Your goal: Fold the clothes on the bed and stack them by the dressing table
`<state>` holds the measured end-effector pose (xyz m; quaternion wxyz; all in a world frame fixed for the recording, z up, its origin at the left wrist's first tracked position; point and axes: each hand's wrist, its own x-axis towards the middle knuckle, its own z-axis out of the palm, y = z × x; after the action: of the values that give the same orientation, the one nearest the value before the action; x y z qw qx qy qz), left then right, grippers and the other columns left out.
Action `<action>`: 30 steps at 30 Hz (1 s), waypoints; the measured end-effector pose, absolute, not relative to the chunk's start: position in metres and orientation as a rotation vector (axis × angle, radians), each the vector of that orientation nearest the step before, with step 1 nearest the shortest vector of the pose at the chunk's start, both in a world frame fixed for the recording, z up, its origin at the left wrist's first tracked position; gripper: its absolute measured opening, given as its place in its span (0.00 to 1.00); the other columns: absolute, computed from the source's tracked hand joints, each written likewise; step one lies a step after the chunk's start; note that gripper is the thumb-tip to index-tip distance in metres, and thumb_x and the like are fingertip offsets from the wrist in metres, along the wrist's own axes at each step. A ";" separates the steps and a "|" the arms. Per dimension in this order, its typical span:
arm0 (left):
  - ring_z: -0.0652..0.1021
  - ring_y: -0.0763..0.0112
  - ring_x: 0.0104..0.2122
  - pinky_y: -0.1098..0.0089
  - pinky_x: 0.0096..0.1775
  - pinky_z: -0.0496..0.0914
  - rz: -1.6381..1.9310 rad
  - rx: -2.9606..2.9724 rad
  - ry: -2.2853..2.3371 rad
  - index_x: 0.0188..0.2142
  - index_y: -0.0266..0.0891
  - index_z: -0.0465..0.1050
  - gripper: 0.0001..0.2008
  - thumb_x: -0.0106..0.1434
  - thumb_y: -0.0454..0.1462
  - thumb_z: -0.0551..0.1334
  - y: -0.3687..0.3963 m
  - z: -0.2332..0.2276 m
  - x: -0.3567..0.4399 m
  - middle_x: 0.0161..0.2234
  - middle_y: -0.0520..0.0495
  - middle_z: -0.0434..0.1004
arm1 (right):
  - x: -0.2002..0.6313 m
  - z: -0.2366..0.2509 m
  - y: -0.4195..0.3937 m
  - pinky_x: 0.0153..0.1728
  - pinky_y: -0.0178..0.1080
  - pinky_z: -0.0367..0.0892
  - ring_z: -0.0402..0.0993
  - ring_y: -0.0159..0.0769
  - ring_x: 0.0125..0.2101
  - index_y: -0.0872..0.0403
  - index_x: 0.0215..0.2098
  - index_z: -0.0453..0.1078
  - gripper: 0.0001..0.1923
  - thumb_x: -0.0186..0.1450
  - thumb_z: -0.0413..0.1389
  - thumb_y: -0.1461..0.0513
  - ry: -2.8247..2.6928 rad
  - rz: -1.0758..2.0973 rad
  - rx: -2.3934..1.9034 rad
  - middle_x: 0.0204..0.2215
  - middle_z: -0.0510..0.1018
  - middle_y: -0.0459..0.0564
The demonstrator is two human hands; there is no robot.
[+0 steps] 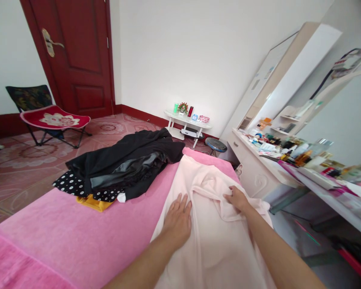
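A pale pink garment (216, 245) lies spread over a pink-covered surface (108, 237), with a sleeve-like part folded across its upper middle. My left hand (178, 218) rests flat on the garment's left side, fingers stretched out. At the folded part, my right hand (237, 198) has its fingers curled, pinching the pale pink cloth. The garment's lower end runs out of view at the bottom, and my right forearm hides some of its right side.
Left of the garment lies a pile of black clothes (132, 160) with dotted and yellow cloth under it. A cluttered dressing table (267, 168) stands close on the right. Beyond are a small white table (186, 119), a round stool (215, 144) and a folding chair (57, 116).
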<state>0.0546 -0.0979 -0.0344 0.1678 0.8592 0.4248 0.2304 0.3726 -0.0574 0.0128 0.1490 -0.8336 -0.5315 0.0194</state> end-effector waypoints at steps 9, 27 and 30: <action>0.43 0.54 0.65 0.51 0.61 0.47 0.683 2.406 1.086 0.60 0.50 0.60 0.28 0.59 0.35 0.53 -0.094 -0.034 0.052 0.66 0.51 0.45 | 0.439 0.109 -0.065 0.31 0.44 0.64 0.73 0.55 0.41 0.53 0.43 0.75 0.24 0.56 0.53 0.47 -1.258 -0.412 -2.763 0.41 0.77 0.62; 0.61 0.68 0.60 0.66 0.61 0.54 1.297 1.506 1.100 0.60 0.37 0.58 0.24 0.70 0.45 0.43 -0.084 -0.029 0.037 0.61 0.43 0.60 | 0.133 0.159 -0.144 0.41 0.41 0.60 0.72 0.42 0.36 0.52 0.40 0.72 0.11 0.58 0.57 0.62 -2.620 -0.208 -1.826 0.33 0.77 0.53; 0.63 0.69 0.59 0.67 0.60 0.55 1.368 1.331 1.066 0.59 0.37 0.59 0.24 0.70 0.45 0.41 -0.081 -0.030 0.031 0.59 0.44 0.63 | 0.118 0.131 -0.189 0.45 0.41 0.60 0.71 0.41 0.39 0.49 0.43 0.71 0.14 0.58 0.58 0.59 -2.648 0.093 -1.626 0.37 0.76 0.50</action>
<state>0.0309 -0.0811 -0.0296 0.4597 0.5407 0.4332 0.5556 0.1182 -0.1887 0.1310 0.0164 -0.5228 -0.8518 0.0299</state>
